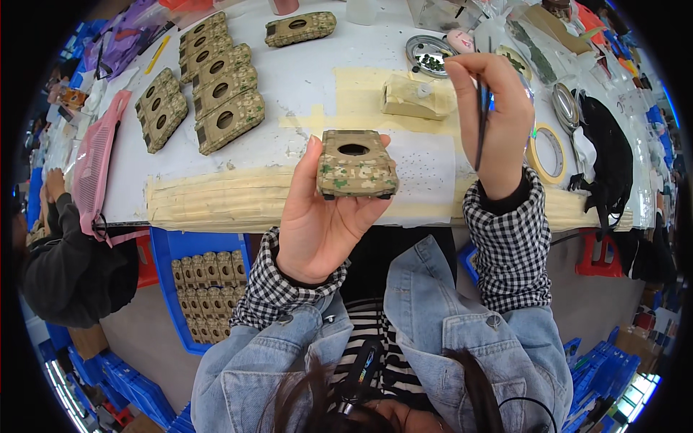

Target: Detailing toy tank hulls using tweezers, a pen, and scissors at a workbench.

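My left hand (312, 234) holds a camouflage-patterned toy tank hull (357, 177) between thumb and fingers. The hull has a round dark hole in its top and stands just over the table's near edge. Raised to the right of it, my right hand (502, 108) is closed around slim dark tweezers (481, 130), which point down along the palm. Its thumb and forefinger pinch together near a round metal dish (426, 52) of small dark green parts; whether a part sits between those fingertips is too small to tell. A tan block (415, 98) lies just left of this hand.
Several more camouflage hulls (229, 112) stand in rows at the left, and one (300, 29) lies farther back. A tape roll (546, 153) and black bag (608, 151) are at the right. A pink mesh bag (101, 166) and another person's sleeve (79, 263) are at the left. Below, a blue crate (170, 289) holds hulls.
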The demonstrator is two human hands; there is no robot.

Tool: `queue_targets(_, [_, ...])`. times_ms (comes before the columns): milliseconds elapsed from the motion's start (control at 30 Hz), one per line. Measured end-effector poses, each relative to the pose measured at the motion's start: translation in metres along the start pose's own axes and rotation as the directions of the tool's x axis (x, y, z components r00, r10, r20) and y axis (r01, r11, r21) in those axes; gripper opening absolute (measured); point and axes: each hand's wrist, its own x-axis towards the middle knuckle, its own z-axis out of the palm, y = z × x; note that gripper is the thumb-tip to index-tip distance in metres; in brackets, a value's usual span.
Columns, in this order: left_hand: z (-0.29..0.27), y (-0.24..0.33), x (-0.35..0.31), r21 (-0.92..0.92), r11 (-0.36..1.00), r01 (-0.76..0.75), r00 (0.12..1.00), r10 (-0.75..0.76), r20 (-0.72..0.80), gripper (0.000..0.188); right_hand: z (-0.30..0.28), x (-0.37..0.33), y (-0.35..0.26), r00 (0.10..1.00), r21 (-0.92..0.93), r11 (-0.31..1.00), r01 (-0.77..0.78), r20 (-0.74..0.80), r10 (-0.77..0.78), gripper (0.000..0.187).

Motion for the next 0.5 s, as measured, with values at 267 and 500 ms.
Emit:
queue_targets(267, [0.000,0.003,-0.002,-0.033,0.999,-0.029,0.997,0.031,0.066,0.073,-0.011,-0.016,0.007,0.986,0.004,0.999,-0.038,0.165,0.037,0.023])
queue_targets(500, [-0.002,0.002,-0.001,-0.098,0.995,-0.016,0.999,0.018,0.028,0.076,-0.054,-0.057,-0.018,0.858,0.307,0.813,-0.495,0.319,0.402,0.027])
